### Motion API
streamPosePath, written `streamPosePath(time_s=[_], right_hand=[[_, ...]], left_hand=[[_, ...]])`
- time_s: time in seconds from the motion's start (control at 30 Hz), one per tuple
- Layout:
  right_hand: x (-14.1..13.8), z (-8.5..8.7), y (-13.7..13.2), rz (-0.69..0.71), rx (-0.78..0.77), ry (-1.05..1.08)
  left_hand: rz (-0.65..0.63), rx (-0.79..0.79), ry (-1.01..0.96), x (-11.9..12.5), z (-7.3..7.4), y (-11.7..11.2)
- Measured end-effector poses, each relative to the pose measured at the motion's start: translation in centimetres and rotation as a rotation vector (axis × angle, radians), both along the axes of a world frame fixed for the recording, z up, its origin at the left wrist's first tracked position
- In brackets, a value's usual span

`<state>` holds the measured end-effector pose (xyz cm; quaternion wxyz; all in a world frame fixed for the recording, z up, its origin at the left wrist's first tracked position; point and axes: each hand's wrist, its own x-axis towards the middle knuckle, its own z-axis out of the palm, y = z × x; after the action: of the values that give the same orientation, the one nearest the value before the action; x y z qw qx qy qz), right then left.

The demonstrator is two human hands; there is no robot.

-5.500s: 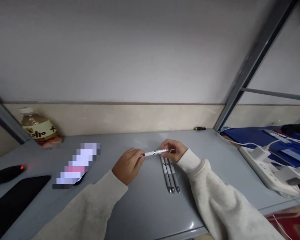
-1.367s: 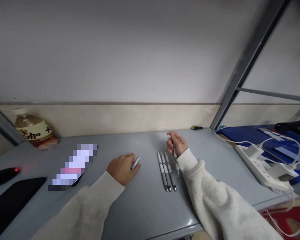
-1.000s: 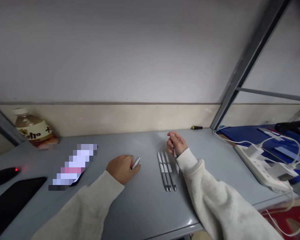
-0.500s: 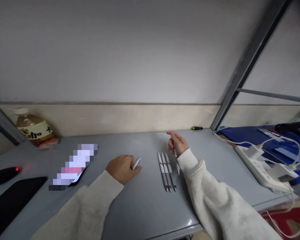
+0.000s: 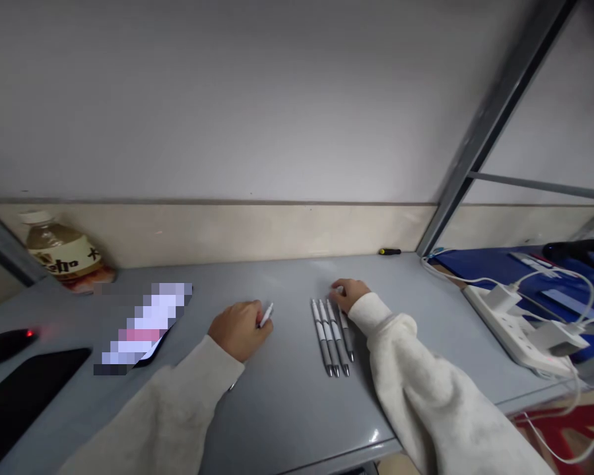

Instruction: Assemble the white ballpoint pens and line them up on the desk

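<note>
My left hand [image 5: 241, 330] is closed around a white pen [image 5: 266, 314]; its white top shows beyond the thumb, and its tip peeks out by the sleeve cuff. Right of it, three white and grey pens [image 5: 329, 336] lie side by side on the grey desk, grey tips toward me. My right hand [image 5: 350, 293] has its fingers curled on the upper end of another such pen [image 5: 346, 338], just right of the row and roughly parallel with it. The fingers cover that pen's top.
A drink bottle [image 5: 64, 254] stands at the back left, near a phone [image 5: 153, 323] with a blurred screen. A black flat object [image 5: 30, 402] and a mouse [image 5: 10, 344] lie further left. A white power strip [image 5: 509, 333] with plugged chargers sits right; a small yellow-black tool [image 5: 390, 252] lies by the wall.
My right hand has turned palm down and lowered its pen to the desk beside the row. My left hand has barely moved, its pen tilting slightly more upright.
</note>
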<state>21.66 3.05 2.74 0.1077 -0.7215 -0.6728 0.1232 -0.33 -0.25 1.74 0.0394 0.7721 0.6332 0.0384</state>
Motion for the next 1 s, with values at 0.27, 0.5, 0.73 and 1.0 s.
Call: streamPosePath(time_s=[0.27,0.5,0.73,1.0], right_hand=[[0.09,0.05,0.14,0.024,-0.074,-0.014],[0.35,-0.04,-0.03,0.026,-0.104,0.088],[0.51,-0.20,-0.24,0.015,-0.074,0.151],[0.48,-0.11,-0.53,0.048,-0.090,0.180]], left_hand=[[0.042,-0.005,-0.022,-0.11,-0.08,0.22],[0.025,0.000,-0.025,-0.21,-0.30,0.23],[0.014,0.007,-0.013,-0.22,-0.20,0.10],[0.015,0.011,-0.024,-0.26,-0.49,0.15]])
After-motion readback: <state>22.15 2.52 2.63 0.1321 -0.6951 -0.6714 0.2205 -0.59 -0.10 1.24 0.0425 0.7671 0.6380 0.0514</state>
